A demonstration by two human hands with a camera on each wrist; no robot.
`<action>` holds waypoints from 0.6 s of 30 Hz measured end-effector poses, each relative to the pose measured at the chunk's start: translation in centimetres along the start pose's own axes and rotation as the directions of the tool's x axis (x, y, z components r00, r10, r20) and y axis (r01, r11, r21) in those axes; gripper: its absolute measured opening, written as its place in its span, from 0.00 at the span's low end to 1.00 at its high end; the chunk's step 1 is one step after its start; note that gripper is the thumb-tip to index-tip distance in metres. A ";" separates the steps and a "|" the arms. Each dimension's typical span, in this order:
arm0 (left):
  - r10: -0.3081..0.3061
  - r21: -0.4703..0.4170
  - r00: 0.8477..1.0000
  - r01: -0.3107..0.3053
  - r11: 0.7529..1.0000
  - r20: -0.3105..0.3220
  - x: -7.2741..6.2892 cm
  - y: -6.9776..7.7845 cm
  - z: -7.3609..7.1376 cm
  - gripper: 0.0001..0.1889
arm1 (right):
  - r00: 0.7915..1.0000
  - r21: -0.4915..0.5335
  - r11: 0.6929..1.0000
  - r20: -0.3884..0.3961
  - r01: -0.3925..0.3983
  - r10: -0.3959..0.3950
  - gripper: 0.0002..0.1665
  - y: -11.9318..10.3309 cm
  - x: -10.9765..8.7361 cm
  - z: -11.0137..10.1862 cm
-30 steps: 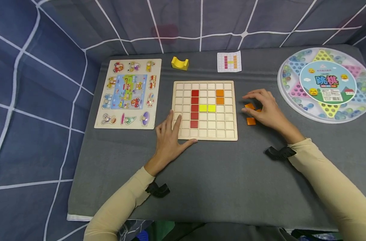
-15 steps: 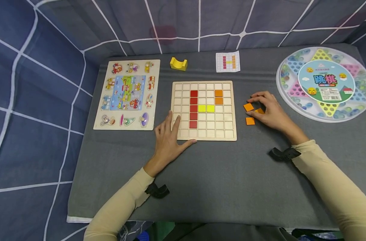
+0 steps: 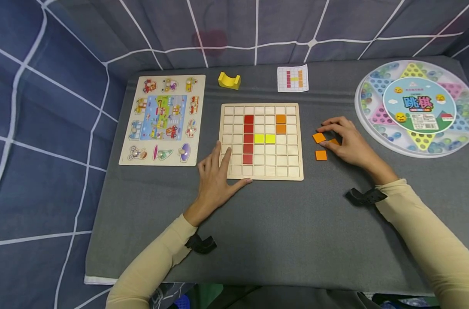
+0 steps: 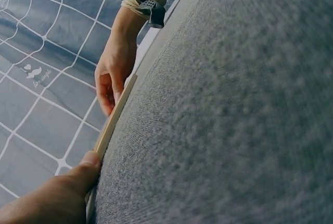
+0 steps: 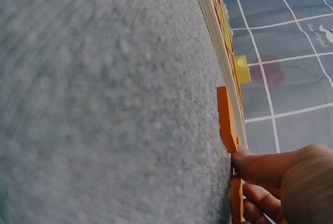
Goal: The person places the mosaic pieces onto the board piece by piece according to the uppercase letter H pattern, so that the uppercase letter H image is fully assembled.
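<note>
The wooden grid board lies flat on the table, bearing a column of red tiles, two yellow tiles and two orange tiles. My left hand rests at its lower left corner, fingers spread, thumb along the near edge. Right of the board, my right hand has thumb and forefinger on either side of a loose orange tile, pinching it at the table. Another orange tile is partly hidden beneath that hand. A separate orange tile lies nearer me.
A pattern card and a yellow curved block lie behind the board. To the left is a knobbed picture puzzle. A round Chinese checkers set sits at the right. A grid-patterned cloth hangs at the back.
The right hand has shifted slightly to the right and away from the board, its fingertips now at the far loose orange tile. The left hand has kept its place.
</note>
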State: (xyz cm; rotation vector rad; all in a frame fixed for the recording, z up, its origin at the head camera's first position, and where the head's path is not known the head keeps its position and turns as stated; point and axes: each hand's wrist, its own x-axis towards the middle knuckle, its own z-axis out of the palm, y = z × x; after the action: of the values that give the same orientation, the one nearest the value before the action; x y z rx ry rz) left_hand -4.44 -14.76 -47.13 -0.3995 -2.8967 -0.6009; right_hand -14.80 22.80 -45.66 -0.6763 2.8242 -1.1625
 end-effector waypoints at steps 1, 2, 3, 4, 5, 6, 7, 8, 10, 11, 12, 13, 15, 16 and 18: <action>0.001 0.001 1.000 -0.001 1.000 -0.001 0.0 0.0 0.0 0.56 | 1.000 0.000 1.000 -0.001 0.000 0.000 0.22 0.0 0.0 0.0; 0.002 0.002 1.000 -0.002 1.000 -0.002 0.0 0.0 0.0 0.56 | 1.000 0.000 1.000 -0.001 -0.001 0.001 0.22 0.0 0.0 0.0; 0.003 0.004 1.000 -0.003 1.000 -0.003 0.0 0.0 0.0 0.56 | 1.000 0.001 1.000 -0.001 -0.001 0.001 0.22 0.0 0.0 0.0; 0.002 0.007 1.000 -0.002 1.000 -0.002 0.0 0.0 0.0 0.56 | 1.000 0.003 1.000 -0.001 -0.001 0.001 0.22 0.0 0.0 0.0; 0.003 0.010 1.000 -0.003 1.000 -0.002 0.0 0.0 0.0 0.56 | 1.000 0.003 1.000 0.000 -0.001 0.001 0.22 0.0 0.0 0.0; 0.003 0.014 1.000 -0.003 1.000 0.000 0.0 0.0 0.0 0.56 | 1.000 0.003 1.000 0.000 0.000 0.000 0.21 0.0 0.0 0.0; 0.002 0.017 1.000 -0.002 1.000 0.001 0.0 0.0 0.0 0.56 | 1.000 0.004 1.000 0.000 0.000 0.000 0.21 0.1 0.0 0.0; 0.002 0.020 1.000 -0.002 1.000 0.003 0.0 0.0 0.0 0.56 | 1.000 0.005 1.000 0.001 0.001 -0.001 0.21 0.1 0.0 0.0; 0.002 0.022 1.000 -0.002 1.000 0.005 0.0 0.0 0.0 0.56 | 1.000 0.003 1.000 0.001 0.001 -0.001 0.21 0.0 0.0 0.0; 0.002 0.022 1.000 -0.002 1.000 0.005 0.0 0.0 0.0 0.56 | 1.000 0.003 1.000 0.001 0.001 -0.001 0.21 0.0 0.0 0.0; 0.002 0.021 1.000 -0.003 1.000 0.005 0.0 0.0 0.0 0.56 | 1.000 0.003 1.000 0.001 0.001 -0.001 0.21 0.0 0.0 0.0; 0.003 0.019 1.000 -0.003 1.000 0.004 0.0 0.0 0.0 0.56 | 1.000 0.002 1.000 0.000 0.001 -0.001 0.21 0.0 0.0 0.0; 0.004 0.016 1.000 -0.004 1.000 0.002 0.0 0.0 0.0 0.56 | 1.000 0.002 1.000 -0.001 0.000 0.000 0.21 -0.1 0.0 0.0; 0.004 0.015 1.000 -0.004 1.000 0.001 0.0 0.0 0.0 0.56 | 1.000 0.002 1.000 -0.001 -0.001 0.001 0.21 -0.1 -0.1 0.0; 0.004 0.012 1.000 -0.004 1.000 0.001 0.0 0.0 0.0 0.56 | 1.000 0.002 1.000 -0.001 -0.002 0.002 0.21 -0.1 -0.1 0.0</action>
State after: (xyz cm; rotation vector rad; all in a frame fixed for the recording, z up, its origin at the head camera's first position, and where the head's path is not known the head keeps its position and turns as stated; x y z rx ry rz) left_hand -4.45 -14.75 -47.12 -0.4037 -2.8981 -0.5823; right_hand -14.71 22.75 -45.61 -0.6732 2.8235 -1.1657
